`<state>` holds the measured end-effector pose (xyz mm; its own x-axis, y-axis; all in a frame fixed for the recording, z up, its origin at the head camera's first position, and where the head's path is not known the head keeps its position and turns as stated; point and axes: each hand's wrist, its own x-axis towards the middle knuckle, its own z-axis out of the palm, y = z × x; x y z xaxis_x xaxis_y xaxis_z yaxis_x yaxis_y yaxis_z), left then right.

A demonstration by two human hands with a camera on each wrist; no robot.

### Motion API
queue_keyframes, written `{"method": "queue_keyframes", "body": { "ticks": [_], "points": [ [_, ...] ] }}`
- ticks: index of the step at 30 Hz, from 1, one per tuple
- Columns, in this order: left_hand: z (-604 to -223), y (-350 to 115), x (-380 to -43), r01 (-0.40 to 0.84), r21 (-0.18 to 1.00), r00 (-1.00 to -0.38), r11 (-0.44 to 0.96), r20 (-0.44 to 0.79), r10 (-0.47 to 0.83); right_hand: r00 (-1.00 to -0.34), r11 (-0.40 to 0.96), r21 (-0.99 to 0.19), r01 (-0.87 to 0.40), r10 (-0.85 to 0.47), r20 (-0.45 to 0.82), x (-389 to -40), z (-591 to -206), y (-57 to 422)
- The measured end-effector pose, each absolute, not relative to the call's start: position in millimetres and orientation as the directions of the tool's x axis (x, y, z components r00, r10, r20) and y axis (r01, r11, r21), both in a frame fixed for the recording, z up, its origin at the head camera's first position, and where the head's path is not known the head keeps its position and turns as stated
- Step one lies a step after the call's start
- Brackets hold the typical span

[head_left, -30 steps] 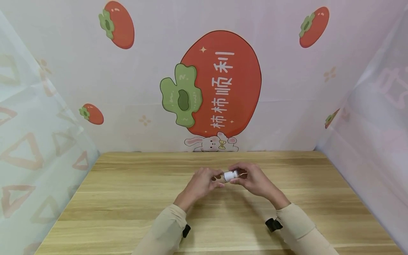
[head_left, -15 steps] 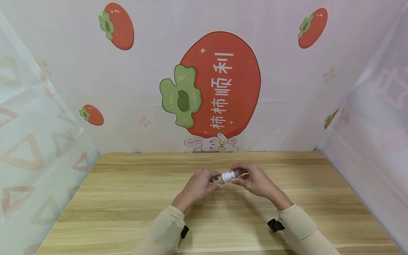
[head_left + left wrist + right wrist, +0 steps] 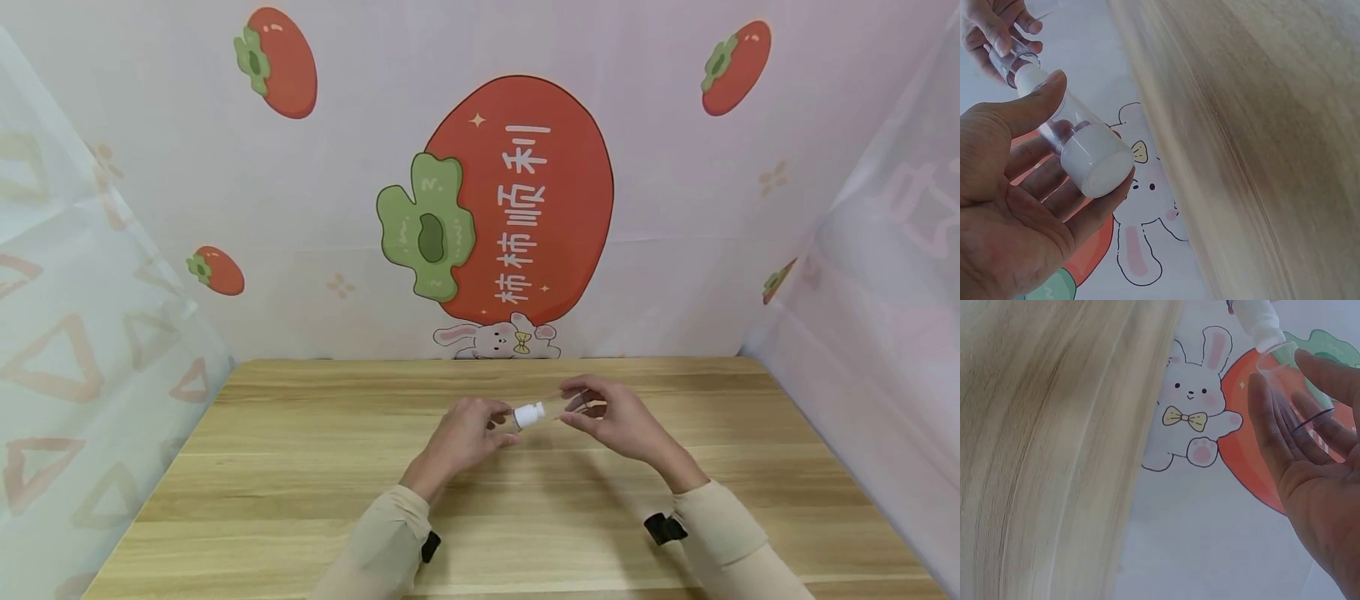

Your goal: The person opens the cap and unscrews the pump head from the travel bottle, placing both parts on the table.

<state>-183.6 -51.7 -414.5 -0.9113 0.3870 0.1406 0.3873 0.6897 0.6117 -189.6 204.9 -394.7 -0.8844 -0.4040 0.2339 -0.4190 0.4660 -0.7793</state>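
Note:
My left hand (image 3: 467, 435) holds a small clear bottle (image 3: 1097, 161) with a white base and a white pump-like top (image 3: 529, 413). In the left wrist view the thumb lies along its side and the fingers curl beneath, with the white base toward the camera. My right hand (image 3: 621, 422) grips a clear cylindrical cap (image 3: 1286, 380) between thumb and fingers. The cap's open rim sits right at the tip of the white top in the right wrist view. Both things are held tilted above the table, around its middle.
A wood-grain table (image 3: 337, 492) spreads under both hands. Behind it stands a pale backdrop (image 3: 660, 250) printed with persimmons and a rabbit, and similar sheets (image 3: 90, 375) close off the left and right sides.
My right hand has moved right, drawing the clear cap off the bottle's white top, which is now exposed. My left hand with the bottle has shifted slightly left.

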Motion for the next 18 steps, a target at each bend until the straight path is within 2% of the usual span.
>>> {"method": "queue_keyframes", "body": {
  "ticks": [18],
  "points": [
    [-412, -55, -182, 0.387, 0.636, -0.911, 0.667, 0.153, 0.382, -0.934, 0.607, -0.714, -0.348, -0.293, 0.206, -207, -400, 239]
  ]
}}
